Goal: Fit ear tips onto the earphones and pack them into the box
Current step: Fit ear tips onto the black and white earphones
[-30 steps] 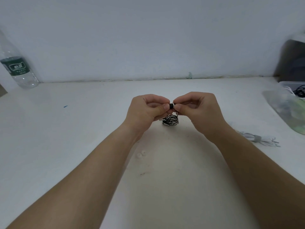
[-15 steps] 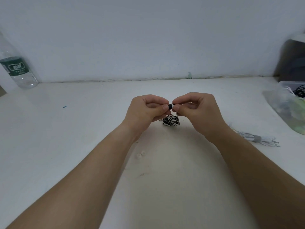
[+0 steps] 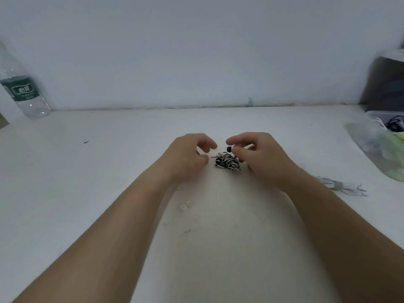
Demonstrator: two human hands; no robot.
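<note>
Pinching the black-tipped earbud [image 3: 229,149], the right hand [image 3: 262,159] should check the seating all round; the left hand [image 3: 188,154], relaxed and empty, can steady the striped cable [image 3: 229,164].

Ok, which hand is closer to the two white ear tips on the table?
Left. The left hand is beyond the white ear tips; the right hand, pinching the black-tipped earphone, is farther to their right.

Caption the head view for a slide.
Right hand pinches a black-tipped earbud over the striped earphone coil; left hand empty beside it.
</note>
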